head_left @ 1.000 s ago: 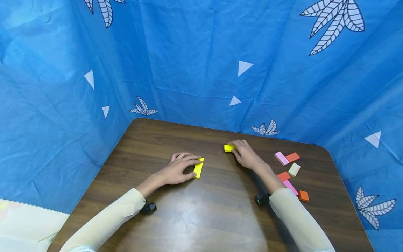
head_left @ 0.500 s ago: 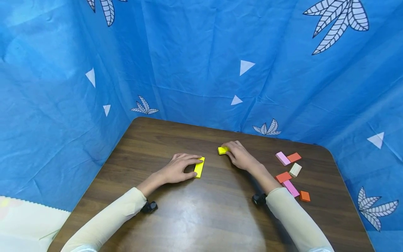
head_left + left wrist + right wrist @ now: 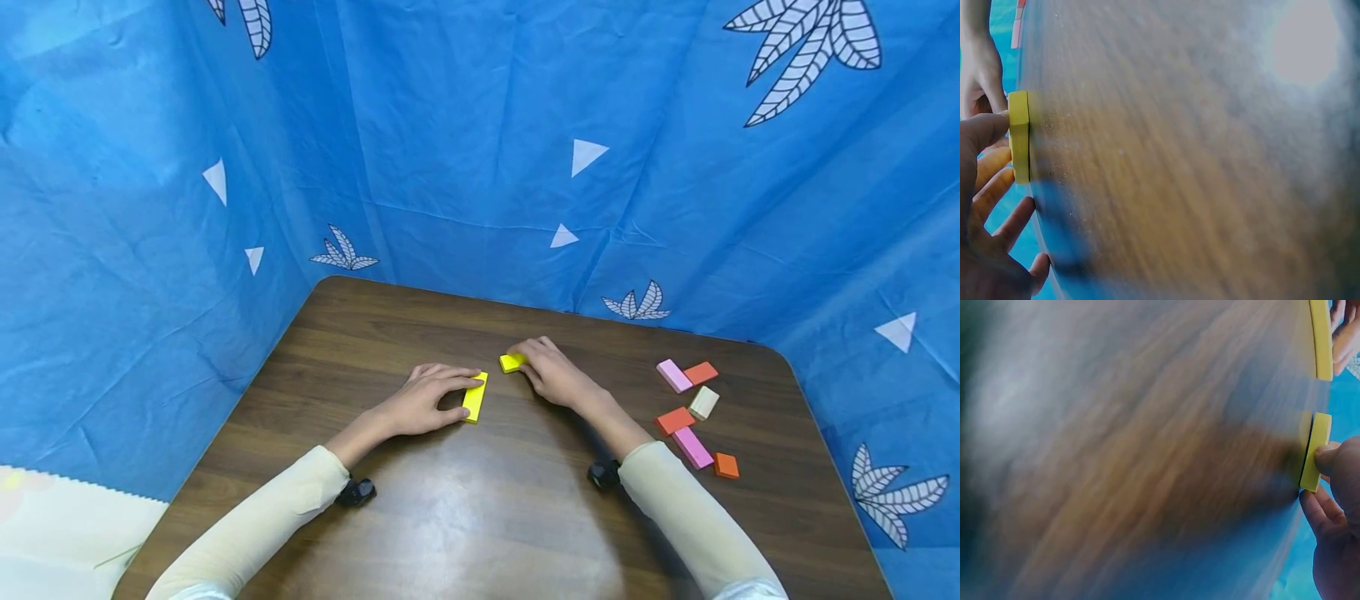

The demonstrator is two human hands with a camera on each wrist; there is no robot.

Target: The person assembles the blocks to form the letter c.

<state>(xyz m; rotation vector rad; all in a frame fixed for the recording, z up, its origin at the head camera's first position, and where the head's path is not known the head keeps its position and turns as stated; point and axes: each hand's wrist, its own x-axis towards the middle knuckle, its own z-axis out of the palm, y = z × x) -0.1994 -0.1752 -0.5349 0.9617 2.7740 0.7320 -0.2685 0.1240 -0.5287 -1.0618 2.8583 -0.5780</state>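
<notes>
A long yellow block [image 3: 476, 400] lies flat near the middle of the brown table. My left hand [image 3: 429, 402] holds it from the left, thumb at its near end and fingertips at its far end. Just right of and beyond it, my right hand [image 3: 553, 375] pinches a second yellow block [image 3: 511, 363] between thumb and fingers. A narrow gap separates the two blocks. In the right wrist view this second block [image 3: 1317, 452] sits at the tabletop, the thumb against its upper face. The left wrist view shows the long block [image 3: 1019, 137] with the thumb over one end.
On the right part of the table [image 3: 525, 517] lie loose blocks: two pink [image 3: 692, 447], a cream one [image 3: 703, 403], and several orange-red ones [image 3: 726, 466]. A blue patterned cloth [image 3: 465, 150] stands behind and beside the table.
My right hand has slid its yellow block leftward and slightly nearer, closing in on the long block. My left hand and its block have stayed in place.
</notes>
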